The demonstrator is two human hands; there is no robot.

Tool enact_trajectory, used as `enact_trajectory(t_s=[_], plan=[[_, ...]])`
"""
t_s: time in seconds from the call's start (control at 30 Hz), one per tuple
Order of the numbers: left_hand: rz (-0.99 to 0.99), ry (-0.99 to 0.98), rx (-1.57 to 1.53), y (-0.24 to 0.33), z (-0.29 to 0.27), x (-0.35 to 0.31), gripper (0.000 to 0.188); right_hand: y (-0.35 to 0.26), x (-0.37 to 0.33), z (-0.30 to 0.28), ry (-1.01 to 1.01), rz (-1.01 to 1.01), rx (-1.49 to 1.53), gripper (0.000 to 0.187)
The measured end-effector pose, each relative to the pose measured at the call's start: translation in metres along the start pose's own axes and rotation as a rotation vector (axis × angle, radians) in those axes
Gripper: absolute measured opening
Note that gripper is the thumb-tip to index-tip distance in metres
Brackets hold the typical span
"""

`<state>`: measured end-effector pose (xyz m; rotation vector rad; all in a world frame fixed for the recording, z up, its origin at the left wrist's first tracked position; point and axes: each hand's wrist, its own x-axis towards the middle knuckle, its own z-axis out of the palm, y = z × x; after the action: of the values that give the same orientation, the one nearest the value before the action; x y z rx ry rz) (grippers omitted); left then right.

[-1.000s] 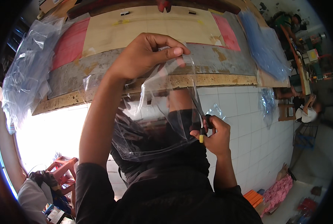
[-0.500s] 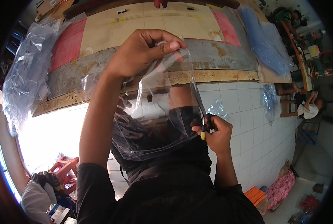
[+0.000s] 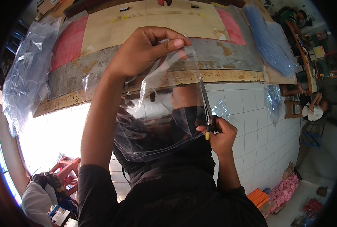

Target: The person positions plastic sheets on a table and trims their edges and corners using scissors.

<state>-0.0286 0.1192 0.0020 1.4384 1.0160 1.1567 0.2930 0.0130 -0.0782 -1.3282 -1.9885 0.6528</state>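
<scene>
My left hand is raised over the near edge of the table, pinching the top corner of a clear plastic bag between thumb and fingers. The bag hangs down in front of my body, and its lower edge reaches my lap. On the right, my right hand is closed round the handles of a pair of scissors, black with a yellow end. Their blades point upward along the right edge of the plastic. Whether the blades are cutting into it I cannot tell.
Across the worktable lie a cream sheet and pink strips. Piled clear plastic covers its left end, bluish plastic sheets its right. A plastic scrap lies on the tiled floor. Red stool at lower left; people sit far right.
My right hand and the scissors have shifted slightly right, and the blades look a little further apart from the plastic's edge. My left hand keeps its pinch on the bag.
</scene>
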Motion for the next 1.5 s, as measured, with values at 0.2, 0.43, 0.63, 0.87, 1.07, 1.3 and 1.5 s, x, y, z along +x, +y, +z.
enact_trajectory(t_s=[0.2,0.43,0.63,0.87,1.07,1.3,1.5], plan=[[0.004,0.009,0.024,0.000,-0.001,0.000,0.025,0.005,-0.002,0.002,0.007,-0.002,0.029,0.026],[0.016,0.004,0.011,-0.002,0.000,0.002,0.025,0.022,-0.007,0.006,0.077,0.004,-0.027,0.041],[0.025,-0.014,-0.033,-0.005,-0.001,0.001,0.026,-0.007,0.014,-0.002,0.003,-0.011,0.025,0.045],[0.012,-0.028,-0.074,-0.001,-0.001,-0.001,0.026,-0.006,0.026,0.002,-0.030,-0.065,0.000,0.054],[-0.003,-0.025,-0.077,0.001,-0.001,-0.002,0.024,-0.014,0.043,0.010,0.009,-0.087,-0.003,0.054],[0.104,-0.043,-0.095,-0.005,-0.001,0.000,0.022,-0.026,0.053,0.014,0.033,-0.065,0.016,0.052],[0.062,-0.069,-0.192,0.000,-0.001,-0.002,0.024,-0.020,0.055,0.018,0.063,-0.075,0.024,0.053]])
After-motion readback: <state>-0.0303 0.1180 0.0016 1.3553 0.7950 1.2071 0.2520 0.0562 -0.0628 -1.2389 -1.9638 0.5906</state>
